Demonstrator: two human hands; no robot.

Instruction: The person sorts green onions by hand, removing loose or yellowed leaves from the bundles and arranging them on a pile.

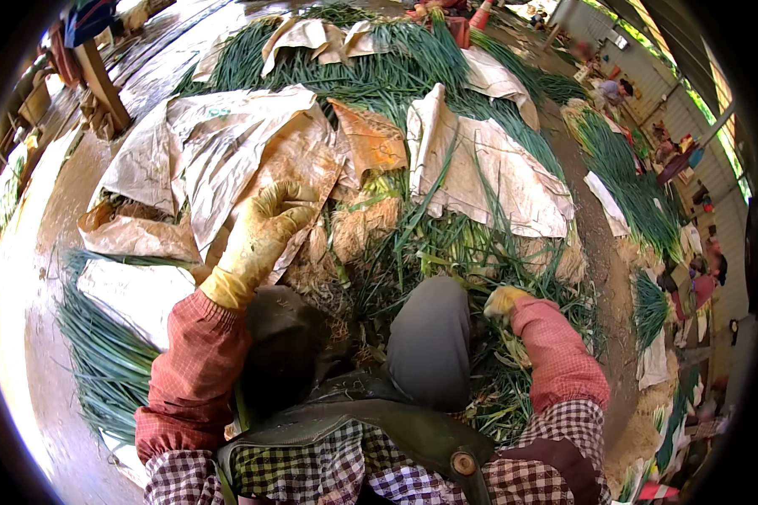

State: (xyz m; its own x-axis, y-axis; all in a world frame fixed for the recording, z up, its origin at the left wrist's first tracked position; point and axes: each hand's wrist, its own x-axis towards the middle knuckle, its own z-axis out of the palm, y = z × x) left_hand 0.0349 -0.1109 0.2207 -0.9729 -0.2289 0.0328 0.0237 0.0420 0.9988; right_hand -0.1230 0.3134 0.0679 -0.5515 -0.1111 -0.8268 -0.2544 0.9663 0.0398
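Orange sack (367, 137) with blurred markings, left hand (280, 212) half-open, right hand (504, 301) of unclear grip

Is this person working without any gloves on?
No, the left hand and the right hand are both covered by yellowish gloves.

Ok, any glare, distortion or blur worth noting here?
Head view: glare washes out the floor at far left; head view: the fisheye bows the wall at right, with black corners; head view: left hand fairly clear, distant co-workers small and soft.
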